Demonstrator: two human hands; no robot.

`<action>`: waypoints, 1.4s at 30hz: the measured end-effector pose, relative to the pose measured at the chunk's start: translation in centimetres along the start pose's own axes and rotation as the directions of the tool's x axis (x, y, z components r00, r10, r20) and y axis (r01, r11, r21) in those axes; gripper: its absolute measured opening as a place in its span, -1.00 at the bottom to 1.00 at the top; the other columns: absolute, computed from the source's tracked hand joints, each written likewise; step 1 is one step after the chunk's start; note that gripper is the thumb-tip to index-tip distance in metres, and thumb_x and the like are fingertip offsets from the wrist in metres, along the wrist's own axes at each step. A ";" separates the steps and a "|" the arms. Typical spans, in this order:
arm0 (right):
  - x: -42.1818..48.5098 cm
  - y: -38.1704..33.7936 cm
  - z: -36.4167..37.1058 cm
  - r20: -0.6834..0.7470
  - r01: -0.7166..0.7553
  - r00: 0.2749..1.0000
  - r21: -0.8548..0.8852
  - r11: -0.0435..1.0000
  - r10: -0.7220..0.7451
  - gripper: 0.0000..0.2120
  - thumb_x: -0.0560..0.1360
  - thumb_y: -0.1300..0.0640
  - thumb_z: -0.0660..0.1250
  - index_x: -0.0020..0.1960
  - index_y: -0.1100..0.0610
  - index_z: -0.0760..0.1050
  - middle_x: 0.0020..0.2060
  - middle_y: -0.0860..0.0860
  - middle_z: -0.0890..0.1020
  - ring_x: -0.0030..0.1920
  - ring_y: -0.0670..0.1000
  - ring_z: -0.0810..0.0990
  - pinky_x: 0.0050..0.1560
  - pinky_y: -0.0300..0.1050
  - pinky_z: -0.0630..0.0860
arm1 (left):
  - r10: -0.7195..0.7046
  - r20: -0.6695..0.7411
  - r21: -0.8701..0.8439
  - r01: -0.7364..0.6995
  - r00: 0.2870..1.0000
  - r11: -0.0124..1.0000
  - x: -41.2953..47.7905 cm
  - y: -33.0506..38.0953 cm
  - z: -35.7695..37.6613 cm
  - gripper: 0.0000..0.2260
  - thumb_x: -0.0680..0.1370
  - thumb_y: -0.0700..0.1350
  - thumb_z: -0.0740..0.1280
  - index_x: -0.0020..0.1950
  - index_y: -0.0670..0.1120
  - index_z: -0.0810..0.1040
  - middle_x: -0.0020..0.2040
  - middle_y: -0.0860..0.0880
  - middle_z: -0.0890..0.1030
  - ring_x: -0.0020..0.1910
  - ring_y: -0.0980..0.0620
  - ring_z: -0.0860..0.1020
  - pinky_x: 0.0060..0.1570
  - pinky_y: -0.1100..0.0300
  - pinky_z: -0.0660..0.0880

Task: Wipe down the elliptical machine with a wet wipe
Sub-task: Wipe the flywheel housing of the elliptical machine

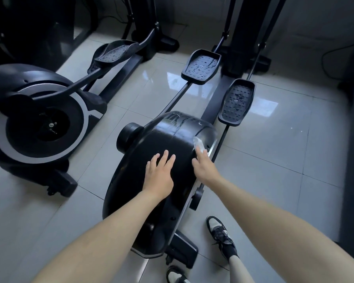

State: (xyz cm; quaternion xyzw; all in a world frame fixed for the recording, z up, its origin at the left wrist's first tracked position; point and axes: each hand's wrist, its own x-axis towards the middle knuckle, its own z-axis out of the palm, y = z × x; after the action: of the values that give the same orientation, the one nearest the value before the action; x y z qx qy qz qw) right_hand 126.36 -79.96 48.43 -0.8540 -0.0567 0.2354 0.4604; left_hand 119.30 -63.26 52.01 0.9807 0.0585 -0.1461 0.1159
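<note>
Both my hands are on the black elliptical machine (161, 139).
My left hand (158, 176) lies flat on top, fingers spread wide. My right hand (204, 168) presses the wet wipe (199, 145) to the side with straight fingers; the wipe sticks out past my fingertips.

No text or number can be read; the white marks (177, 119) on the elliptical machine (151, 139), up beyond the fingertips (165, 152) of the left hand (158, 176), are too smeared to make out.
</note>
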 end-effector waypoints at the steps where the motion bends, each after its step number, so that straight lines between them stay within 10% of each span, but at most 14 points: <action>1: 0.7 -0.2 -0.5 0.003 -0.019 1.000 0.051 0.999 0.019 -0.23 0.58 0.27 0.04 0.62 -0.27 -0.13 0.65 -0.12 -0.04 0.65 0.02 -0.09 0.61 0.11 0.00 | -0.006 -0.003 -0.011 0.006 1.000 1.000 0.1 0.0 0.0 -0.31 0.59 -0.30 0.18 0.67 0.04 0.03 0.68 0.01 -0.05 0.63 -0.12 -0.06 0.60 -0.13 -0.03; 9: -2.3 0.2 2.1 -0.054 0.142 0.987 -0.172 0.975 -0.153 -0.41 0.63 0.16 0.07 0.62 -0.14 0.07 0.55 0.02 0.19 0.58 0.13 0.07 0.48 0.12 0.29 | -0.095 -0.033 -0.058 0.093 0.995 0.994 1.3 1.3 -0.7 -0.41 0.59 -0.26 0.20 0.60 0.06 0.22 0.63 -0.05 0.12 0.57 -0.16 0.07 0.56 -0.06 0.07; 17: 5.1 0.6 -2.8 0.036 0.048 0.998 -0.101 0.994 -0.045 -0.46 0.65 0.16 0.03 0.60 -0.14 0.15 0.36 0.05 0.35 0.48 0.19 0.25 0.31 -0.06 0.30 | -0.050 -0.006 -0.004 0.050 0.999 0.999 4.5 3.3 -0.9 -0.34 0.58 -0.29 0.16 0.65 0.08 0.12 0.68 -0.03 0.01 0.60 -0.09 0.03 0.58 -0.08 -0.03; 22: 7.6 0.3 -5.2 0.057 -0.148 0.988 0.023 0.989 0.146 -0.47 0.67 0.18 -0.03 0.61 -0.10 0.11 0.58 0.09 0.20 0.60 0.17 0.09 0.39 0.00 0.23 | -0.059 -0.011 0.009 0.059 0.998 0.998 6.7 4.1 -1.1 -0.34 0.57 -0.30 0.15 0.64 0.07 0.14 0.68 -0.02 0.02 0.60 -0.09 0.02 0.55 -0.07 -0.02; 29: 4.7 2.5 -3.2 -0.005 0.203 0.978 -0.186 0.961 -0.207 -0.47 0.63 0.19 0.06 0.58 -0.09 0.21 0.44 -0.01 0.32 0.44 0.08 0.25 0.35 -0.01 0.38 | -0.125 0.015 -0.004 0.125 0.992 0.992 8.9 5.7 -1.3 -0.30 0.53 -0.32 0.15 0.63 0.13 0.15 0.68 0.03 0.03 0.61 -0.05 0.00 0.51 -0.10 0.00; 37: 9.8 2.7 -5.6 -0.026 -0.106 0.994 -0.173 0.979 0.103 -0.40 0.60 0.18 0.01 0.62 -0.09 0.06 0.53 0.00 0.30 0.40 0.21 0.31 0.41 0.20 0.29 | -0.181 0.029 -0.080 0.183 0.983 0.980 9.2 6.5 -0.7 -0.25 0.51 -0.39 0.15 0.64 0.12 0.16 0.68 0.06 -0.01 0.64 0.04 -0.11 0.55 -0.17 -0.17; 42: 5.7 2.6 -3.8 0.002 0.215 0.976 -0.135 0.967 -0.216 -0.43 0.54 0.31 0.05 0.50 -0.02 0.33 0.30 -0.03 0.43 0.29 0.08 0.36 0.37 0.01 0.39 | -0.179 0.044 -0.092 0.183 0.983 0.979 9.2 6.6 -0.6 -0.25 0.52 -0.39 0.15 0.65 0.10 0.12 0.68 0.05 -0.03 0.65 0.05 -0.15 0.55 -0.20 -0.23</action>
State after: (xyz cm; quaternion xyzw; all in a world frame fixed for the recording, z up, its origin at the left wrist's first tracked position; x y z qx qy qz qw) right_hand 132.79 -82.51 46.06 -0.8733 -0.1619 0.1742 0.4252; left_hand 129.16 -68.73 51.18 0.9620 0.1523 -0.1702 0.1498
